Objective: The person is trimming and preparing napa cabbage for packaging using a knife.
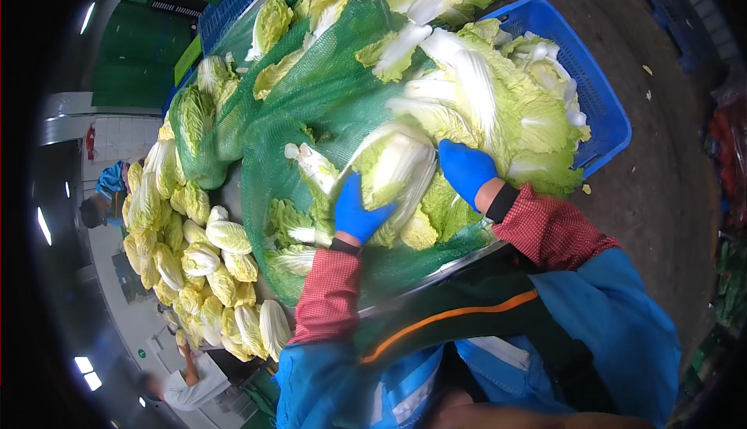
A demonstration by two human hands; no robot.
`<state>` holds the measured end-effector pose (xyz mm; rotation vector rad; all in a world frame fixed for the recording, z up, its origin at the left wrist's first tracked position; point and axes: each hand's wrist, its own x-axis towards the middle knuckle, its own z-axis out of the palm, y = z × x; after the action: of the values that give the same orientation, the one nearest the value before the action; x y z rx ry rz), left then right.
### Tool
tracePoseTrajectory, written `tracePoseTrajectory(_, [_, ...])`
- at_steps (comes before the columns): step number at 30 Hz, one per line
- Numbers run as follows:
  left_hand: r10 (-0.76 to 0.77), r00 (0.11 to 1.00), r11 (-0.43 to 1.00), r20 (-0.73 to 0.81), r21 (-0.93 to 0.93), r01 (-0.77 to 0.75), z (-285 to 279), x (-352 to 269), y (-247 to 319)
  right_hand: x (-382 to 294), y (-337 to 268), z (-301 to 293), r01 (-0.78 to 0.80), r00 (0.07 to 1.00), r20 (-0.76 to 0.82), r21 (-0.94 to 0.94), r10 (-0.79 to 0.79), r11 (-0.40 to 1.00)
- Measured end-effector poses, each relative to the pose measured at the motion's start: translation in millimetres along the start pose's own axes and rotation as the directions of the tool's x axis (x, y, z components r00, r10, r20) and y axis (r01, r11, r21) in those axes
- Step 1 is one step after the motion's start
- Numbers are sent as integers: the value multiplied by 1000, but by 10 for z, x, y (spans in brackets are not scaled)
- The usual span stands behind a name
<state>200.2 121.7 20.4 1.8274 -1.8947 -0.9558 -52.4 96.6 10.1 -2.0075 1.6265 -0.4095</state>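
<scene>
A large napa cabbage [397, 166] lies before me on green mesh netting [344, 102], its pale base turned up and away from me. My left hand [363, 210], in a blue glove, holds its near left side, thumb spread across the leaves. On the right, my right hand [468, 173], also gloved in blue, is at the cabbage's edge with its fingers bunched. The fingertips are turned away, so whether they grip anything is hidden. Loose outer leaves [452, 207] lie beneath and beside the cabbage.
A blue plastic crate [607, 120] at the right is heaped with leaves [537, 131]. Whole napa cabbages [204, 260] are piled at the left, near a netted bunch [201, 131]. One person [195, 382] is at lower left, another [102, 201] beyond the pile.
</scene>
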Motion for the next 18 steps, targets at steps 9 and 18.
tracePoseTrajectory(9, [298, 952, 954, -63, 38, -296, 51, -216, 309, 245, 358, 198, -43, 929, 347, -233, 124, 972])
tracePoseTrajectory(18, [241, 939, 970, -247, 49, -236, 25, -462, 279, 207, -52, -658, -45, 955, 292, 316, -52, 948])
